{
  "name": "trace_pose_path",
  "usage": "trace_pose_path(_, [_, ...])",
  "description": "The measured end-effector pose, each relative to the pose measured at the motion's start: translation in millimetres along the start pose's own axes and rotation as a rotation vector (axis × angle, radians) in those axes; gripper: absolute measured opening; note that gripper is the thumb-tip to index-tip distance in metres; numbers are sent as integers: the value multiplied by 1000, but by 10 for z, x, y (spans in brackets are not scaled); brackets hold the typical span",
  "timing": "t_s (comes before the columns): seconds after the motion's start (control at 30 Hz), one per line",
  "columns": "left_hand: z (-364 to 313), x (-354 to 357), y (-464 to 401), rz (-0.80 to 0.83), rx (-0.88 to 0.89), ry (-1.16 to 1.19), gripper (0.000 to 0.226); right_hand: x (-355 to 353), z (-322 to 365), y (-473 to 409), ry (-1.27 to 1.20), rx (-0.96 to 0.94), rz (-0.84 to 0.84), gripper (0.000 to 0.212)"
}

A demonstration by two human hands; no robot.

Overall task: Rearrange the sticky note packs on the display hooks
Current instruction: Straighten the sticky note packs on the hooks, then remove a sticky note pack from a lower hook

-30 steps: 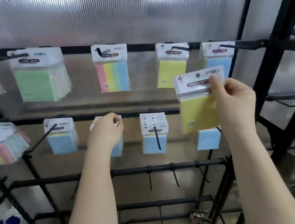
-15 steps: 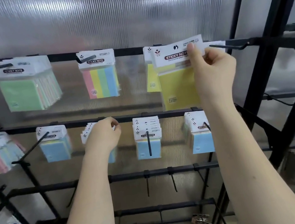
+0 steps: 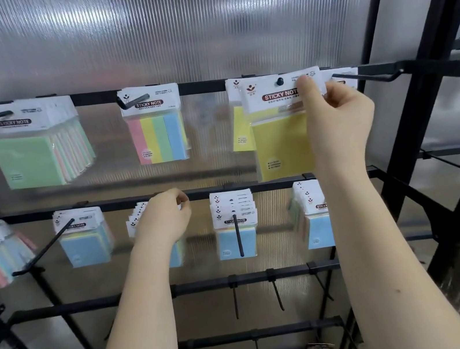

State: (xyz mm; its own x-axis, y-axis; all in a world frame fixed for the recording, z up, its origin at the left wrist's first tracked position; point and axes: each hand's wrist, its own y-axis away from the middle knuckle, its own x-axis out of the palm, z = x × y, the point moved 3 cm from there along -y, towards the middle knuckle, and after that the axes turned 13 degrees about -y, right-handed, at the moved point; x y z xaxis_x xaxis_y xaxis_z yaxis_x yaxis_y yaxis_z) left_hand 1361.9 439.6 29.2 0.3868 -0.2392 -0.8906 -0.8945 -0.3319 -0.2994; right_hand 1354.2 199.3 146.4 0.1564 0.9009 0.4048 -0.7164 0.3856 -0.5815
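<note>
While the right hand (image 3: 337, 116) pinches the yellow pack (image 3: 283, 135) onto its hook tip (image 3: 279, 81) and the left hand (image 3: 165, 215) grips a lower stack (image 3: 139, 220), a slip could drop it.

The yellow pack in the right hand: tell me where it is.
In the head view, the yellow pack is upper right on the top rail, its hole on a hook, fronting another yellow pack.

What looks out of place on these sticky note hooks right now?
Nothing is damaged or spilled. The yellow pack in the right hand hangs slightly tilted, its hole on the hook tip, in front of another yellow pack.
</note>
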Motion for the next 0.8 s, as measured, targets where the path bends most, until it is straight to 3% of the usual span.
trace_pose_path(0.13, [-6, 1, -21, 5, 15, 10, 20, 17, -108, 3, 3, 35, 1, 53])
trace_pose_path(0.8, [110, -84, -90, -7, -12, 42, 17, 429, -845, -503, 42, 208, -139, 18])
